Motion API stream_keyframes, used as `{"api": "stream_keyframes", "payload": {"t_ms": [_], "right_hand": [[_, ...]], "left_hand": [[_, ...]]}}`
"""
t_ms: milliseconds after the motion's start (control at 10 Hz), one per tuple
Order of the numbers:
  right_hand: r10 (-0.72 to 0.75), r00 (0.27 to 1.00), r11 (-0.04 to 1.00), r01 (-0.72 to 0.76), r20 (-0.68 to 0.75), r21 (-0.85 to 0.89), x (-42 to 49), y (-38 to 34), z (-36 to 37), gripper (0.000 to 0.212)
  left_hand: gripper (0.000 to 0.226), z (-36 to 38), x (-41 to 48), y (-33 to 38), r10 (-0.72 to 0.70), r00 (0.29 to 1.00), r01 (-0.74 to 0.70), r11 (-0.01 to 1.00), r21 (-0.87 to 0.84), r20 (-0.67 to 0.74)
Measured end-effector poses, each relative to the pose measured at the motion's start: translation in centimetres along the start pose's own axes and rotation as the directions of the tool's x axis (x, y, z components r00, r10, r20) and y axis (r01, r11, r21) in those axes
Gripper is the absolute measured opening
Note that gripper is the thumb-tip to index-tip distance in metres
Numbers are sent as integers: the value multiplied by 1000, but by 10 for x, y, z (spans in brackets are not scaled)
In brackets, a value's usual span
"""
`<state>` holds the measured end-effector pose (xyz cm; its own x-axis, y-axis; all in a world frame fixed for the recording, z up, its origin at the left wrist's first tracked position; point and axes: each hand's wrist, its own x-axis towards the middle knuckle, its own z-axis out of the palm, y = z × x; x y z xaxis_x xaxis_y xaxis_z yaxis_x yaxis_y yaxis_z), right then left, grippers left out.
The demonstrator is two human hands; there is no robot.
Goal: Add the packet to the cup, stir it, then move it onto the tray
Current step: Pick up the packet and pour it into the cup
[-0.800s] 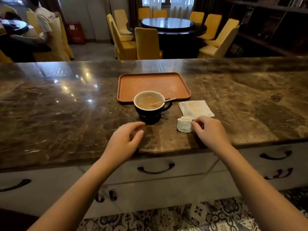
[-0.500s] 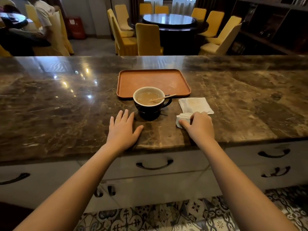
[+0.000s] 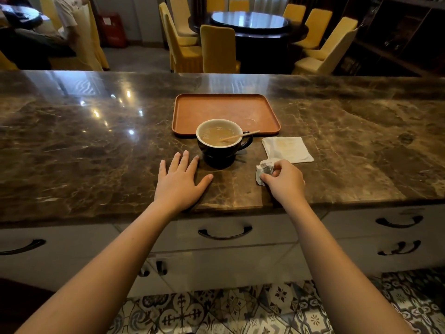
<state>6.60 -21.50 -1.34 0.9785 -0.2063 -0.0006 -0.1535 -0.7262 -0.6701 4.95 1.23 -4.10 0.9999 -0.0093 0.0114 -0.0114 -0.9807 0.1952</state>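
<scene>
A black cup (image 3: 222, 150) with a white inside holds a light brown drink, and a wooden stirrer (image 3: 240, 136) leans out to its right. The cup stands on the marble counter just in front of the orange tray (image 3: 226, 112). My left hand (image 3: 180, 182) lies flat on the counter, fingers spread, just left of the cup and not touching it. My right hand (image 3: 285, 179) pinches a small crumpled silver packet (image 3: 264, 170) that rests on the counter to the right of the cup.
A folded white napkin (image 3: 286, 149) lies behind the packet, right of the cup. The brown marble counter (image 3: 96, 145) stretches wide to both sides. Drawers with dark handles sit below its front edge. Yellow chairs and a round table stand beyond.
My left hand came down and spread flat on the counter beside the cup. My right hand closed its fingers on the packet.
</scene>
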Motion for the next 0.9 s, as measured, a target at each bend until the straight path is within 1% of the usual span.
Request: {"api": "stream_keyframes", "payload": {"t_ms": [100,200,300,400,500,600,700,900], "right_hand": [[-87,996,993,88,-27,80,-4,7,0,15],[-171,984,946,176,-40,273,-11,10,-8,5],[-207,978,891,183,13,415,-14,9,-13,2],[-174,981,832,103,81,545,-16,5,-14,10],[-110,985,733,-8,131,680,-14,-3,-18,13],[-98,982,665,-55,160,745,-5,-12,-23,14],[-89,984,612,-68,154,788,7,-24,-32,17],[-144,989,640,76,22,765,39,-55,-44,24]], "left_hand": [[71,0,0,0,1,1000,-1,1000,2,-2],[71,1,0,0,3,1000,-3,1000,1,-10],[71,0,0,0,1,1000,-1,1000,2,-13],[71,1,0,1,-2,1000,2,1000,3,-15],[71,2,0,0,-5,1000,5,1000,8,-24],[71,1,1,0,-5,1000,5,1000,2,-22],[71,1,1,0,-3,1000,3,1000,-5,-25],[71,1,0,1,-9,999,9,1000,-12,-31]]}}
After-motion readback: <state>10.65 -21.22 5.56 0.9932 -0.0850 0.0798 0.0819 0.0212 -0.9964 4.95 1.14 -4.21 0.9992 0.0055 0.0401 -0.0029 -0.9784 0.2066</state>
